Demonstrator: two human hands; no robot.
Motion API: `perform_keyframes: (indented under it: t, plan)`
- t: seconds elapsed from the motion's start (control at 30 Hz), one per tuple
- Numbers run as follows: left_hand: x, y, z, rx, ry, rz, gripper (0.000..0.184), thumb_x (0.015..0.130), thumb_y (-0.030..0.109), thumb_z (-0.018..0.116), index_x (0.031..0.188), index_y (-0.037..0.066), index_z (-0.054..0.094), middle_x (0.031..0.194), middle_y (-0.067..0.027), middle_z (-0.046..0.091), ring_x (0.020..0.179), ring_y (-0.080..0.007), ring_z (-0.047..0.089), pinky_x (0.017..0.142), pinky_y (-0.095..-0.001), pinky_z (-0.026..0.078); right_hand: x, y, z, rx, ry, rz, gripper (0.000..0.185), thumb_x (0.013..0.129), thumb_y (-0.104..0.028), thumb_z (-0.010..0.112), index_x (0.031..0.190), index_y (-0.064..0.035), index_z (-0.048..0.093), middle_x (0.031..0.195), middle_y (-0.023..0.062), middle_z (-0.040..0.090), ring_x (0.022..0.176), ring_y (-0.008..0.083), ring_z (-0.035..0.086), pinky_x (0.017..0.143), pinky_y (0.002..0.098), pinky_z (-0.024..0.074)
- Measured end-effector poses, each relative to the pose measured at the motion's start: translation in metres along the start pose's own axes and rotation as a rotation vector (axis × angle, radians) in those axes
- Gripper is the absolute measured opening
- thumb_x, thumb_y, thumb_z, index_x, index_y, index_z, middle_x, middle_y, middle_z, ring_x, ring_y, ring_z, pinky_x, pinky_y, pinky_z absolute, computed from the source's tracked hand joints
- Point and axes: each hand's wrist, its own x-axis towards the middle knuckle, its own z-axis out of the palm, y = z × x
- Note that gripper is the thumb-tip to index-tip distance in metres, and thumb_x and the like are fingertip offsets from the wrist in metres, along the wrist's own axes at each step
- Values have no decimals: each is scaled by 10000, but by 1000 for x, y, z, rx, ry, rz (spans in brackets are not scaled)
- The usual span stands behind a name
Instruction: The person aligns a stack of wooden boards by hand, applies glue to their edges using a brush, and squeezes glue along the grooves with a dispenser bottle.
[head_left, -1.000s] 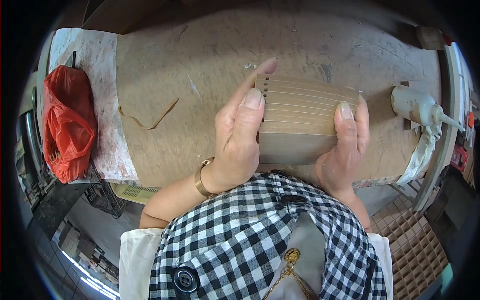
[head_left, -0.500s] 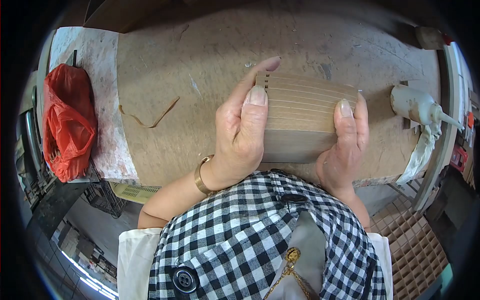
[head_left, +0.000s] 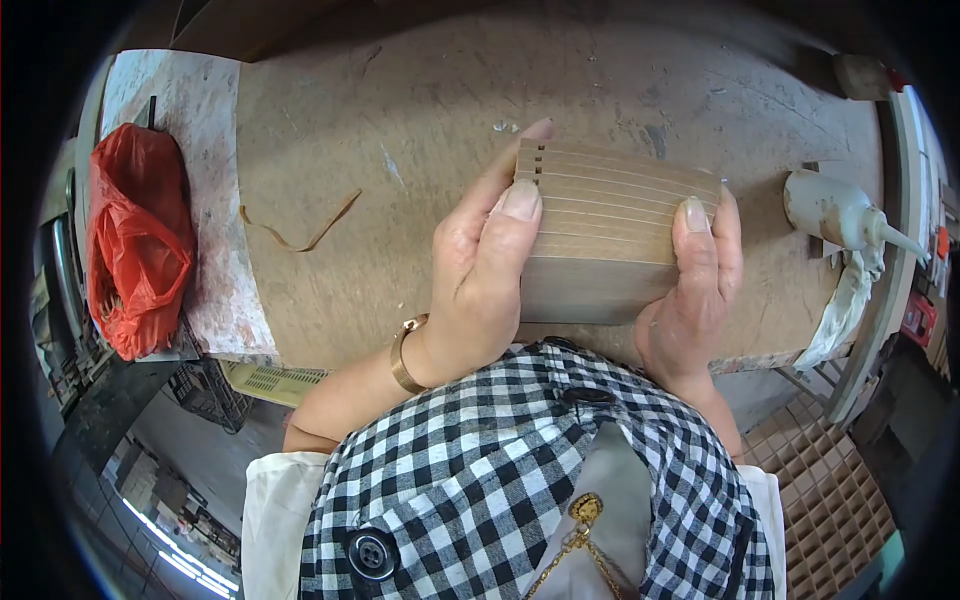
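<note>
A stack of thin wooden boards [head_left: 610, 225] is held between both hands just above the front edge of the workbench. Small dark notches show along the stack's left end. My left hand [head_left: 485, 255] grips that end, its thumb on the near face and a fingertip reaching past the far corner. My right hand [head_left: 702, 260] clasps the right end, with the thumb on the face and fingers behind the outer edge. Most of the fingers and the underside of the stack are hidden.
On the wooden workbench [head_left: 330, 120], a red plastic bag [head_left: 142, 240] lies at the left and a thin brown strip [head_left: 305, 240] nearer the middle. A white glue bottle [head_left: 828, 210] rests at the right. A gridded rack [head_left: 815, 480] stands below the right side.
My left thumb has shifted slightly along the notched end, covering more of the notches than one second ago. The stack has moved slightly. Both hands have kept their hold.
</note>
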Motion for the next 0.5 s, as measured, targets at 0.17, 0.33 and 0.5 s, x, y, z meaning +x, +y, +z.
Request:
perform_keyframes:
  t: [0.17,0.33,0.5]
  plan:
    - [0,0,1,-18,9,-26,432,872,156,392,1260,-28,432,585,67,359,535,-35,291,523,-147,251,-1,-1,-2,7,9,18,315,899,-157,410,1161,11,455,1010,85,534,865,128,457,798,247,344]
    - [1,-1,-1,-25,-2,-18,435,864,146,396,1259,-33,432,564,71,342,514,-35,272,506,-141,236,-1,-2,-2,23,10,106,413,887,-176,474,1249,12,410,1131,110,524,988,146,478,877,243,332]
    - [1,-3,0,-37,0,4,432,866,144,397,1259,-32,432,553,73,332,505,-34,263,498,-139,227,-2,-3,-3,4,16,120,430,887,-182,477,1260,16,396,1154,115,509,1011,153,469,894,249,323]
